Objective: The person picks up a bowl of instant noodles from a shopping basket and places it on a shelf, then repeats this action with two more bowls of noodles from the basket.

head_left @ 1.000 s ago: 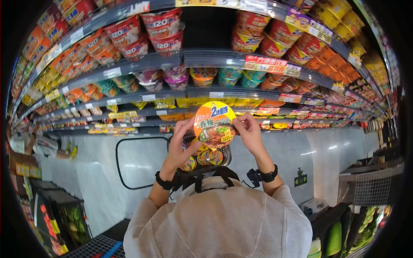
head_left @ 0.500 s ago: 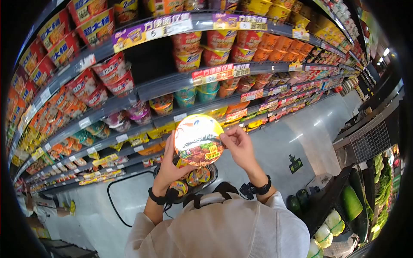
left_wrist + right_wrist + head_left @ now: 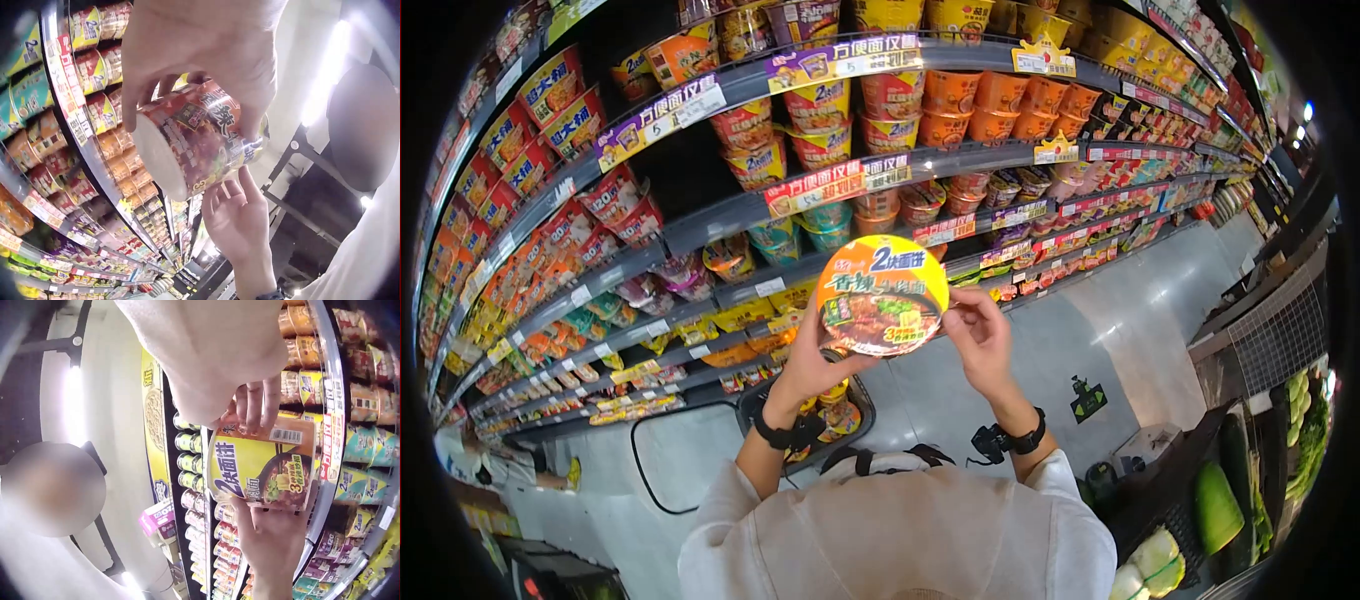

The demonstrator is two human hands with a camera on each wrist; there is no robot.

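Note:
An instant noodle cup [image 3: 885,300] with an orange and yellow lid is held up in front of the chest, its lid facing the head camera. My left hand [image 3: 800,365] grips the cup's left side, the thumb along its lower edge. At the right edge, my right hand [image 3: 980,335] pinches the rim with curled fingers. The left wrist view shows the cup [image 3: 200,137] lying sideways under the left hand [image 3: 206,50], its pale base exposed. Barcode and printed side of the cup [image 3: 262,465] face the right wrist camera.
Shelves of noodle cups [image 3: 820,105] curve across the front and left. Below the left hand, a dark basket [image 3: 867,400] on the floor holds more noodle cups. A produce stand with green vegetables [image 3: 1220,495] is at the right. Grey floor [image 3: 930,400] lies between.
The head view has turned right, so the shelves slide left and the produce stand shows more. Both hands keep hold of the noodle cup; the glare on its lid has come and gone.

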